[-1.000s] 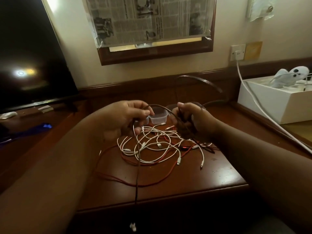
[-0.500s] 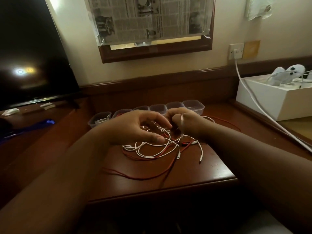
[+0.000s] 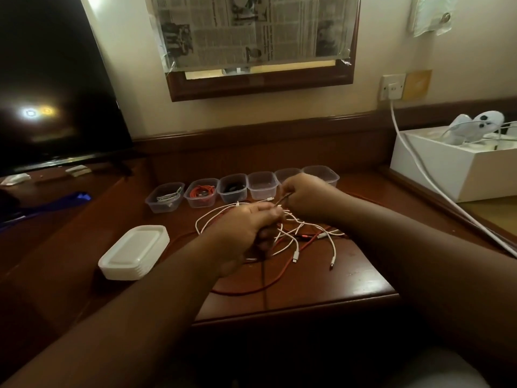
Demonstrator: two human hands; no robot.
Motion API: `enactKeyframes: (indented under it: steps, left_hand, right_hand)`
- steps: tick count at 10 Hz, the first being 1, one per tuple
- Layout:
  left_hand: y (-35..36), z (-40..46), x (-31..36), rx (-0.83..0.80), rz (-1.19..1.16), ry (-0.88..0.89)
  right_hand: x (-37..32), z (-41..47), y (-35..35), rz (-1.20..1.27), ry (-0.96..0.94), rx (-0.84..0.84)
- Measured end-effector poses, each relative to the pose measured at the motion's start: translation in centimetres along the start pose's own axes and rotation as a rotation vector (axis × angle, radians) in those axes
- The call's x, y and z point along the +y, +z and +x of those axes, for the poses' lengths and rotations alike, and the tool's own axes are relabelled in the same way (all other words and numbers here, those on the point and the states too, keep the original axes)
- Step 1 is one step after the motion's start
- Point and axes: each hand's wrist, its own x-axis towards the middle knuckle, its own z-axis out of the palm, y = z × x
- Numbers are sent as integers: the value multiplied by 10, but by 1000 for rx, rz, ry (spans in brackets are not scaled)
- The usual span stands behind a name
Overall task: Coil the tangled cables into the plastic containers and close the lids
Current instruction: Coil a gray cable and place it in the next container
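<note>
A tangle of white and red cables [image 3: 302,242] lies in the middle of the wooden desk [image 3: 349,287]. My left hand [image 3: 246,233] is closed around a dark cable [image 3: 264,278] that hangs down over the desk's front edge. My right hand [image 3: 305,197] pinches the same dark cable's upper end just above the tangle. Behind the hands runs a row of several clear plastic containers [image 3: 263,186]: the left one [image 3: 165,196] holds a white cable, the one beside it [image 3: 202,191] a red cable, the third [image 3: 233,187] a dark one. A stack of white lids [image 3: 134,252] sits at the left.
A dark TV screen [image 3: 50,79] stands at the back left. At the right is a white box [image 3: 453,163] with white devices on it, and a white cord [image 3: 436,189] runs from the wall socket [image 3: 393,86] across the desk's right side. A framed newspaper hangs above.
Both hands came down from raised positions to just above the tangle. The dark cable loop that stood high in the air is gone; the cable now hangs from my left hand.
</note>
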Motion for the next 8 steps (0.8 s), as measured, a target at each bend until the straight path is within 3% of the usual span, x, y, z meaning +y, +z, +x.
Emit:
enactKeyframes:
  steps: [1, 2, 3, 4, 5, 6, 7, 8]
  left_hand:
    - [-23, 6, 1, 137, 41, 158]
    - [-29, 6, -4, 128, -21, 200]
    - [-8, 0, -15, 18, -225, 181]
    - [16, -4, -27, 22, -277, 116]
    - [19, -4, -38, 55, -200, 56]
    - [5, -4, -35, 131, 5, 48]
    - [-18, -4, -24, 237, 281, 226]
    - [-30, -3, -18, 300, 338, 354]
  right_hand:
    - [9, -12, -9, 479, 96, -437]
    - [8, -22, -12, 1154, -34, -1004]
    - [-14, -30, -9, 1571, -199, -1036]
    - [-26, -29, -7, 1700, -213, -594]
    - [-16, -17, -7, 1002, -300, -60]
    - [-7, -7, 1, -380, -300, -73]
    - [-4, -22, 11, -355, -283, -57]
    - [-10, -33, 17, 256, -91, -199]
